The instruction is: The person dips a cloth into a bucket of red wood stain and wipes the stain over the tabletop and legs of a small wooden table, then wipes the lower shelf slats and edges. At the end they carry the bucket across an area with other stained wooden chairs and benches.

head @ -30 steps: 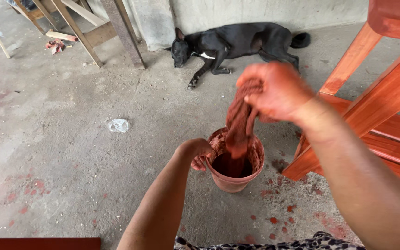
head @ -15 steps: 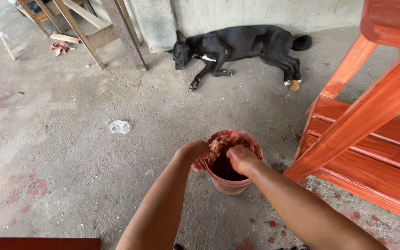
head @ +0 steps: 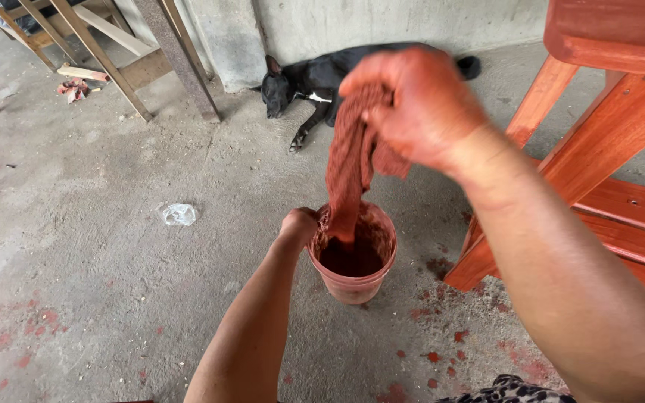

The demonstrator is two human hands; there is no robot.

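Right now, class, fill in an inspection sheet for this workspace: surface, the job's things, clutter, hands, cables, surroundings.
Surface: bare concrete floor, spotted with red stain.
Job's things: small bucket of dark red liquid; soaked red cloth hanging from above into it.
Clutter: crumpled clear plastic on the floor; wood scraps far left.
Hands: left hand grips the bucket rim; right hand, stained red, holds the cloth up.
Cables: nothing seen.
Surroundings: black dog lying by the wall; red-stained wooden frame on the right; bare timber frames top left.
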